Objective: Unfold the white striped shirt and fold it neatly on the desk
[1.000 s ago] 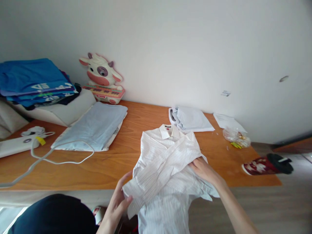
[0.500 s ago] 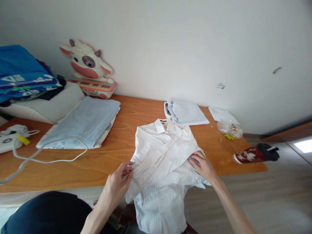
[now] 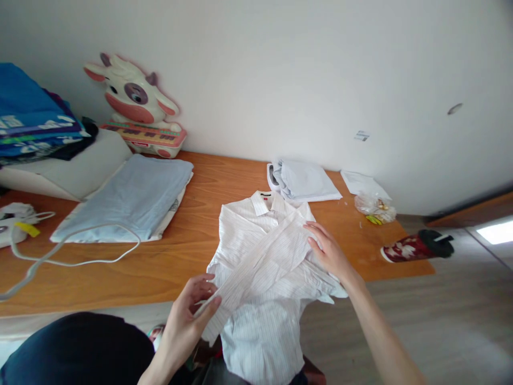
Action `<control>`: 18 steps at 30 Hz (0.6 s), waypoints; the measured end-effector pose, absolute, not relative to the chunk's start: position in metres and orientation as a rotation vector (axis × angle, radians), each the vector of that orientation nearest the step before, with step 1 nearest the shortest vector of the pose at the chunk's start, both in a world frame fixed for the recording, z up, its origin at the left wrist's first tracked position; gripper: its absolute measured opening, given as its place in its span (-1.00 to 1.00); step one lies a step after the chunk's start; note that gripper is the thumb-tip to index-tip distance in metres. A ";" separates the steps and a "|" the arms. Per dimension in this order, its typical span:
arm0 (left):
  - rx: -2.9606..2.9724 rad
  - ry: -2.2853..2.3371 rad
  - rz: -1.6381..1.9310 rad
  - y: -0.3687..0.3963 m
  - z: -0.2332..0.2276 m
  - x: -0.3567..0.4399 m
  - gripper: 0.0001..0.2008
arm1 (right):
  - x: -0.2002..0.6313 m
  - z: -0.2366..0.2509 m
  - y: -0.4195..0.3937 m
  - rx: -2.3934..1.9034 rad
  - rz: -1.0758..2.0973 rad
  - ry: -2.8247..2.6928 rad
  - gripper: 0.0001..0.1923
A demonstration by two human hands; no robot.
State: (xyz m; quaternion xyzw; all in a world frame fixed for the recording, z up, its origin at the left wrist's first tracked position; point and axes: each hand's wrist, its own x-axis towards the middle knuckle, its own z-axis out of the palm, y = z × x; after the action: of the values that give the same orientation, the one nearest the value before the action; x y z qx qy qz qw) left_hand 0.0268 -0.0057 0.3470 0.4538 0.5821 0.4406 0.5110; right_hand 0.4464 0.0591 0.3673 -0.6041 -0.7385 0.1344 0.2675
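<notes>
A white striped long-sleeved shirt [image 3: 264, 267] lies with its collar on the table, and its lower part hangs over the front edge toward me. One sleeve crosses the front diagonally, down to the left. At the lower end of this sleeve, my left hand [image 3: 192, 310] has the edge between the thumb and the curled fingers. My right hand [image 3: 331, 254] rests its outstretched fingertips on the sleeve near the right shoulder, thumb apart, gripping nothing.
On the wooden table [image 3: 224, 171] are folded light-blue cloth [image 3: 132, 195], a white cable [image 3: 100, 263], a cow toy keyboard [image 3: 140, 107], a folded pale garment [image 3: 306, 182], a plastic bag [image 3: 374, 206] and a red tumbler [image 3: 409, 248]. Blue clothes [image 3: 32, 115] are stacked on a white box [image 3: 100, 166].
My right hand has moved up along the sleeve toward the shoulder, its fingers straighter. My left hand has shifted down and left, and the crossing sleeve is pulled narrower. The camera has turned slightly.
</notes>
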 end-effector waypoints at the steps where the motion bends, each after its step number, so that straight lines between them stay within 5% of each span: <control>1: 1.062 1.383 1.089 -0.008 0.351 0.030 -0.45 | 0.446 0.363 0.073 -1.630 0.430 -2.057 -0.49; 6: 0.966 1.331 1.278 -0.019 0.384 0.067 -0.60 | 0.445 0.317 0.113 -1.736 0.590 -2.144 -0.28; 10: 1.294 0.976 1.160 -0.042 0.411 0.151 -0.87 | 0.456 0.307 0.103 -1.631 0.677 -1.824 -0.32; 14: 1.980 0.386 0.948 -0.070 0.394 0.249 -0.62 | 0.482 0.325 0.085 -1.660 0.955 -1.433 -0.27; 18: 2.371 0.325 0.695 -0.099 0.350 0.316 -0.59 | 0.504 0.335 0.079 -1.677 1.008 -1.722 -0.33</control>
State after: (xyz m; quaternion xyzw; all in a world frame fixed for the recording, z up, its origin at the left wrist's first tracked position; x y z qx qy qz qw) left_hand 0.3161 -0.0995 0.3496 0.9016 0.1238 0.2643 0.3193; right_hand 0.5042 0.0794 0.3346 -0.6204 -0.6373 0.3728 0.2645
